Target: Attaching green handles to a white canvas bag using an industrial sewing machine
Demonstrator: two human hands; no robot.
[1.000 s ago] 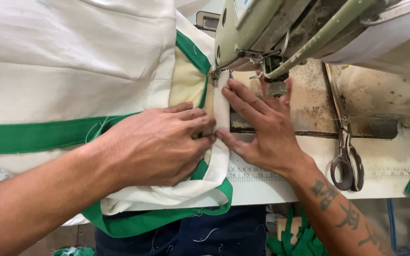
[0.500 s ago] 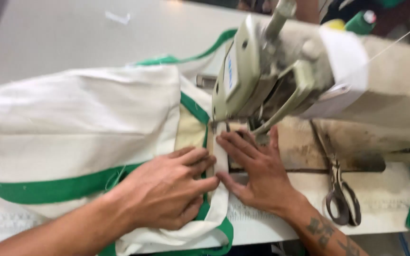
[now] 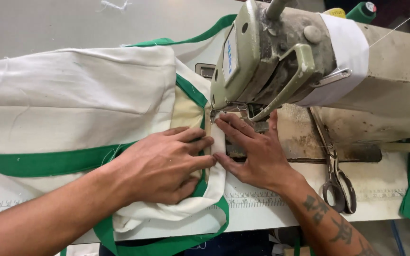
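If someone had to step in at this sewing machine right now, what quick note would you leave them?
Left hand: flat on the white cloth with green trim, pressing it down.
Right hand: flat beside it, fingertips on the cloth edge just in front of the needle area.
Sewing machine: head sits over that edge.
Scissors: lying on the table, to the right, untouched.
Done: edge lined up at the foot.
Left: cannot tell how much seam is sewn.
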